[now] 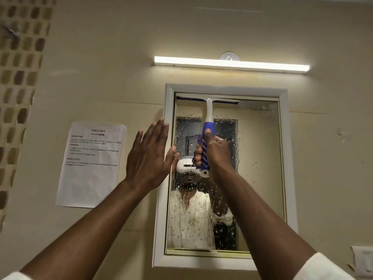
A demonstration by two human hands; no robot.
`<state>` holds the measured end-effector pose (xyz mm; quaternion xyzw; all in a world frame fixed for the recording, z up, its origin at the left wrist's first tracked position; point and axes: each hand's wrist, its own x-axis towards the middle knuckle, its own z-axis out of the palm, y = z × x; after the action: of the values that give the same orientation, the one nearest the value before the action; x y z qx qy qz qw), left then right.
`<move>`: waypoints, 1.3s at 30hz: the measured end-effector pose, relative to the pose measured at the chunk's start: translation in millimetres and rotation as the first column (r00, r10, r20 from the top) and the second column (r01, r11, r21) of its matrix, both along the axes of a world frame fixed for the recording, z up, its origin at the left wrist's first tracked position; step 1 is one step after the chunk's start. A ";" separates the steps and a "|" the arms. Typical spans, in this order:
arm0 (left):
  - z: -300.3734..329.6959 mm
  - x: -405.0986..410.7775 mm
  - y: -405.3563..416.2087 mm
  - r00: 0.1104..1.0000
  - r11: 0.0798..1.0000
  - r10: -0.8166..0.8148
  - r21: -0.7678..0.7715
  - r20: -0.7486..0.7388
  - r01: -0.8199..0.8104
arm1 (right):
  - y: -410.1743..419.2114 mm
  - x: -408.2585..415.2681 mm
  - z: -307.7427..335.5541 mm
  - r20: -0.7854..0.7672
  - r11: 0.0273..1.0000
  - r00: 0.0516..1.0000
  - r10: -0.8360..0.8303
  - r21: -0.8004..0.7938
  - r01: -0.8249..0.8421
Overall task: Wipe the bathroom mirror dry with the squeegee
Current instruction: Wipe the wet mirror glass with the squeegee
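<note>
The right hand (214,150) has its grip wrapped fully round the blue-and-white striped plastic handle of the squeegee (207,126), thumb laid up along the front of the handle and the fingers curled in behind it, so nothing of the grip is slack. The handle stands nearly upright, rising from the fist to a white neck and a long crossbar blade that lies level against the very top of the glass, hard under the upper rail and towards the left half of the pane. The rectangular white-framed bathroom mirror (260,158) hangs on the beige wall, taller than it is wide, and its glass below the blade is thick with water droplets and runs, heaviest down the left and middle; the right side shows fewer. So the wet work lies straight below the blade, along the mirror's long axis, and the pull called for is, by my judgement, a steady downward draw towards the person, with the blade kept flat and level. The left hand (150,154) is flat and open-fingered, resting against the left edge of the frame, its thumb at the glass's margin, holding nothing; it looks set to steady the mirror. The blade does not span the full width, so a second pass on the right seems needed. A white printed sheet of paper (90,164) is stuck to the wall left of the mirror, and a lit tube lamp (232,64) runs above it.
</note>
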<state>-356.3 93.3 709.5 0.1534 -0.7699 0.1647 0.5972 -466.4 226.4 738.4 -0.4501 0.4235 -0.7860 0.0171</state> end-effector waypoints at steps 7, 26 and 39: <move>-1.9 -3.9 -2.9 1.000 1.000 -0.025 0.004 -0.005 0.025 | 3.2 -4.4 1.3 0.022 0.997 0.998 0.051 0.049 -0.052; -18.2 5.9 3.5 0.999 0.998 -0.025 0.051 0.024 0.024 | -5.0 5.1 -33.9 -0.018 0.984 0.988 -0.156 0.085 0.157; -39.3 3.4 9.1 0.998 0.997 -0.021 0.079 0.060 0.017 | -6.7 2.3 -68.8 -0.045 0.967 0.975 -0.218 0.129 0.222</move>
<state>-352.9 102.5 670.2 0.1644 -0.7951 0.1331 0.5684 -464.1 219.7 669.6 -0.4101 0.5225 -0.7461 -0.0466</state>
